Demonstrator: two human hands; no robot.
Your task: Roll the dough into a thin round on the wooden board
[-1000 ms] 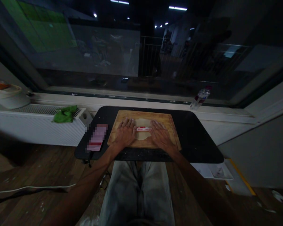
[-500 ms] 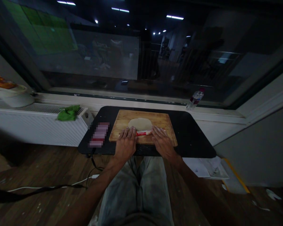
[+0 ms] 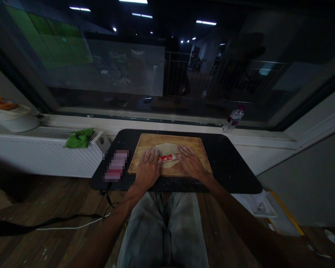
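Note:
A flat round of pale dough [image 3: 167,149] lies on a wooden board [image 3: 195,143] on a black table [image 3: 229,163]. Across the dough lies a thin roller with a red and white label [image 3: 169,158]. My left hand [image 3: 147,167] rests flat on the roller's left end, fingers stretched forward. My right hand [image 3: 190,162] lies flat on its right end, fingers also stretched out. Both palms press down on the roller; neither grips it.
A blurred pink packet [image 3: 116,169] lies left of the board. A water bottle [image 3: 233,119] stands on the window sill at the back right. A green cloth [image 3: 79,137] sits on the white radiator at left, a bowl [image 3: 12,117] beyond it. Cables run across the wooden floor.
Both hands and the roller came back toward me to the near edge of the dough, then went forward again onto it. The camera view shifted slightly.

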